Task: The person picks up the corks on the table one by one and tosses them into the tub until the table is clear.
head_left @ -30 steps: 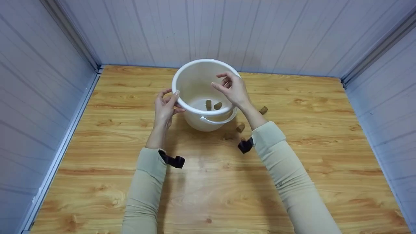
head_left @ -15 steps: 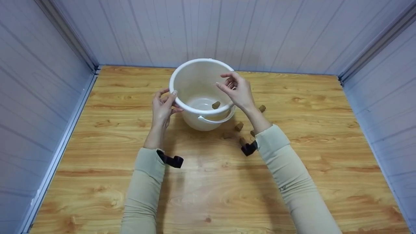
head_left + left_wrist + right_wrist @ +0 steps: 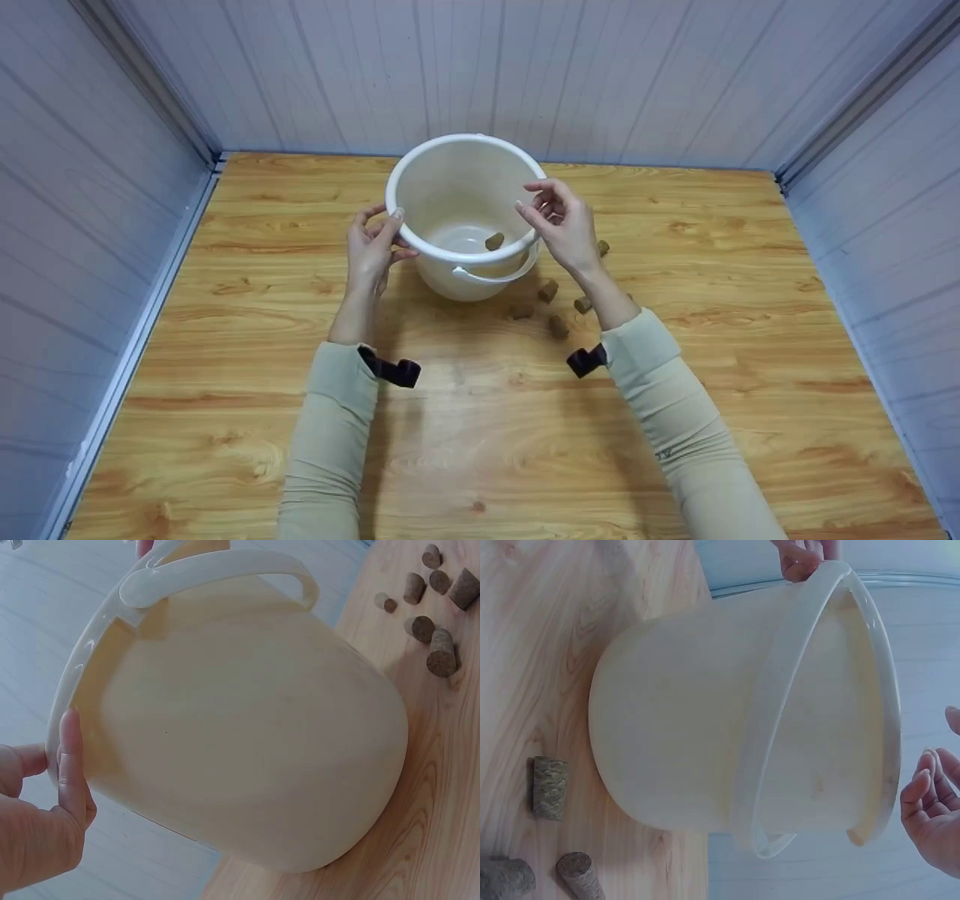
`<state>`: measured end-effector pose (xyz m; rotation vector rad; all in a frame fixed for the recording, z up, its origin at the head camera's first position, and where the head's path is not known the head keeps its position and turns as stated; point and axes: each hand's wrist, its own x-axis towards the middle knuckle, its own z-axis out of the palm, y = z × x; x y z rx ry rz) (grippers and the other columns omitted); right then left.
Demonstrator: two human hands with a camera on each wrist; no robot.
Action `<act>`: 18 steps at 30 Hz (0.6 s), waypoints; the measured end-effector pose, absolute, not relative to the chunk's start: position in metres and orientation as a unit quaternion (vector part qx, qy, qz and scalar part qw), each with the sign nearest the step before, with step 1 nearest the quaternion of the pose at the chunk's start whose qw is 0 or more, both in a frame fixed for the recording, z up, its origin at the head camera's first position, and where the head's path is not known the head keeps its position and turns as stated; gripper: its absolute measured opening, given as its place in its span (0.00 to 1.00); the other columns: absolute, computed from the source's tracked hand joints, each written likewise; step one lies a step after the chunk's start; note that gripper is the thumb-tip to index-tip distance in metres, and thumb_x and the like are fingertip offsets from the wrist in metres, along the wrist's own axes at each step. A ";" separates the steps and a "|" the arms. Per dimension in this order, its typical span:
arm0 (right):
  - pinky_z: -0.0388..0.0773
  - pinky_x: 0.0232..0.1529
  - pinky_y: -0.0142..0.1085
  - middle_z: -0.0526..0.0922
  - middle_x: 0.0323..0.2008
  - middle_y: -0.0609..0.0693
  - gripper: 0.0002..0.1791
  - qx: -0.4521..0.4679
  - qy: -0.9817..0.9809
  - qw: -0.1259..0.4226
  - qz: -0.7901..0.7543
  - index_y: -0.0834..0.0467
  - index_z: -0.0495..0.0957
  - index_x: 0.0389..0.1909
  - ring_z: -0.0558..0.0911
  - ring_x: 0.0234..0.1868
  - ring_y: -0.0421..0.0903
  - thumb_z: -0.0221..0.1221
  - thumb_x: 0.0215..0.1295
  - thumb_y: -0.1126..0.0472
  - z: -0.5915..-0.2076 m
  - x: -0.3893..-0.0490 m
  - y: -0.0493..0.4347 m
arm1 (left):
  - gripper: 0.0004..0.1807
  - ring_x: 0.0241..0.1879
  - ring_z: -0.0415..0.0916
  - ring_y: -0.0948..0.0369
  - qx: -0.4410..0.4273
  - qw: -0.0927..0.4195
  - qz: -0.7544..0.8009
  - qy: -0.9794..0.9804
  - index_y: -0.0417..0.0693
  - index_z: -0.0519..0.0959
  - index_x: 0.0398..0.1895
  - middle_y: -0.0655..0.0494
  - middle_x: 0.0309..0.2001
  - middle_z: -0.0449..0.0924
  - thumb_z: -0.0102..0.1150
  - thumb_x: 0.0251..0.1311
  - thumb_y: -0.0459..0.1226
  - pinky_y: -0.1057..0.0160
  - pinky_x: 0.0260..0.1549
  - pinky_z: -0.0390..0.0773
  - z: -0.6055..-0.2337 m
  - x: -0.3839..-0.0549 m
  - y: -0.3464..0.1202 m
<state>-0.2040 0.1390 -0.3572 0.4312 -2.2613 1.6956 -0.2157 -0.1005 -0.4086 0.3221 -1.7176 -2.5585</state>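
A white plastic bucket (image 3: 457,281) stands upright, its handle (image 3: 502,277) hanging down on the near side. My left hand (image 3: 371,247) grips the left of the rim, thumb on top and fingers under the lip. My right hand (image 3: 566,225) is at the right of the rim, its fingers loosely bent with nothing between them; in the right wrist view these fingers (image 3: 930,795) are apart from the rim. One cork stopper (image 3: 494,241) shows inside the bucket, while the near wall hides part of the bottom.
Several cork stoppers (image 3: 442,652) lie scattered on the wood-grain surface (image 3: 465,420) to the near right of the bucket, some of them beside my right forearm. Pale panelled walls (image 3: 360,75) rise behind and at both sides.
My right hand has moved right and nearer, from over the bucket to its right rim. One of two corks seen inside a second ago is out of sight. My left hand keeps its grip.
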 end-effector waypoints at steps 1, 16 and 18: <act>0.70 0.21 0.24 0.72 0.24 0.53 0.13 0.151 -0.779 0.144 0.591 0.72 0.73 0.40 0.71 0.24 0.42 0.59 0.55 0.69 -0.358 -0.203 0.140 | 0.22 0.15 0.71 0.63 0.105 0.020 -0.827 -0.552 0.36 0.59 0.54 0.49 0.24 0.71 0.52 0.59 0.32 0.68 0.13 0.81 -0.408 -0.216 -0.101; 0.71 0.20 0.23 0.74 0.26 0.57 0.14 0.169 -0.766 0.167 0.597 0.74 0.71 0.40 0.72 0.25 0.43 0.59 0.54 0.71 -0.375 -0.180 0.159 | 0.21 0.15 0.72 0.63 0.125 0.014 -0.819 -0.560 0.38 0.61 0.54 0.48 0.26 0.72 0.52 0.59 0.33 0.67 0.14 0.81 -0.407 -0.217 -0.100; 0.71 0.20 0.23 0.74 0.26 0.58 0.14 0.172 -0.767 0.167 0.595 0.74 0.71 0.40 0.72 0.25 0.44 0.59 0.54 0.71 -0.379 -0.177 0.162 | 0.21 0.16 0.72 0.62 0.128 0.014 -0.815 -0.564 0.39 0.61 0.54 0.48 0.26 0.73 0.53 0.59 0.34 0.66 0.15 0.81 -0.407 -0.218 -0.100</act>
